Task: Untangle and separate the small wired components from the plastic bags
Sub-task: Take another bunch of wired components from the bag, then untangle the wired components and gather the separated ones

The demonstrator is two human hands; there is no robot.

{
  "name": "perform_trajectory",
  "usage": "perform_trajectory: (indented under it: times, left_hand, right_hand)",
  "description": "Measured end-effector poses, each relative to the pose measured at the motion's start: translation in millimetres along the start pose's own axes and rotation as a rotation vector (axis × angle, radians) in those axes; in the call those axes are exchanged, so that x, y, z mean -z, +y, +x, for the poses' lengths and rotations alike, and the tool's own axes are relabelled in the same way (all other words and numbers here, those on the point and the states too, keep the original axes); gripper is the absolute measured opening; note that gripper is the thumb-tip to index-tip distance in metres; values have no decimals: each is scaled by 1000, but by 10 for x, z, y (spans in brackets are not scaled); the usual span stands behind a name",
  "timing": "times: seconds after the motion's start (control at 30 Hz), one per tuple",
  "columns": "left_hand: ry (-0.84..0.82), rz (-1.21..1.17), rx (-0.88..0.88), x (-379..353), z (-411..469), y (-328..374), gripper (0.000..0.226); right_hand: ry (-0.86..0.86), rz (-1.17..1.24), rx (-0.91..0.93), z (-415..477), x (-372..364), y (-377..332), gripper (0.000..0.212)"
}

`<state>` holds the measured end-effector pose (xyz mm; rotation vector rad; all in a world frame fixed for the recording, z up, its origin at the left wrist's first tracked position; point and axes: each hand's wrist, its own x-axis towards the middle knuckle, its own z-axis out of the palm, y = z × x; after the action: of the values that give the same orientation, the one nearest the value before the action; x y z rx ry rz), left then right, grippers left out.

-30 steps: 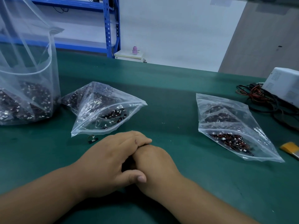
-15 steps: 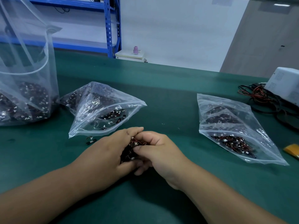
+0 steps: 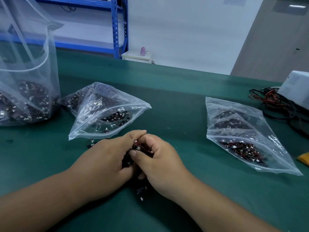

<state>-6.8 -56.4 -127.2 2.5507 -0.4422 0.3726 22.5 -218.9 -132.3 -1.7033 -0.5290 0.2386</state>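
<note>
Here, left hand (image 3: 107,156) and right hand (image 3: 160,158) both pinch a tangled clump of wired components (image 3: 139,147) just in front of the open bag (image 3: 103,111). Risk: hard pulling could snap wires or scatter pieces.

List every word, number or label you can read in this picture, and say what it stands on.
None can be read.
White box at the right: small grey print, too small to read.
Sheet on the far wall: blurred, unreadable.
</note>
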Motion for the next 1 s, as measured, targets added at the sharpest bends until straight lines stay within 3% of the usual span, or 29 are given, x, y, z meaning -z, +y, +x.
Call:
perform_trajectory:
  times: [0.1, 0.27, 0.43, 0.57, 0.67, 0.77, 0.87, 1.0]
  left_hand:
    - [-3, 1, -11, 34, 9, 47, 61]
    - [-13, 47, -30, 70, 7, 72, 55]
    - [13, 87, -36, 103, 0, 106, 54]
    - [76, 85, -94, 112, -37, 112, 68]
    - [36, 54, -200, 101, -52, 93, 87]
    - [-23, 44, -192, 67, -38, 90, 103]
    - [-6, 21, -160, 35, -21, 71, 96]
    - [16, 82, -187, 3, -27, 24, 82]
  right_hand:
    - [23, -9, 47, -17, -18, 5, 23]
    - [82, -45, 119, -38, -7, 17, 10]
    - [75, 17, 164, -69, 4, -23, 28]
    - [101, -5, 165, -41, 17, 10, 26]
    - [56, -24, 136, -16, 14, 36, 31]
    - [7, -44, 114, -14, 6, 35, 28]
    - [-41, -61, 112, -38, -6, 24, 12]
    - [-75, -46, 157, -68, 1, 6, 11]
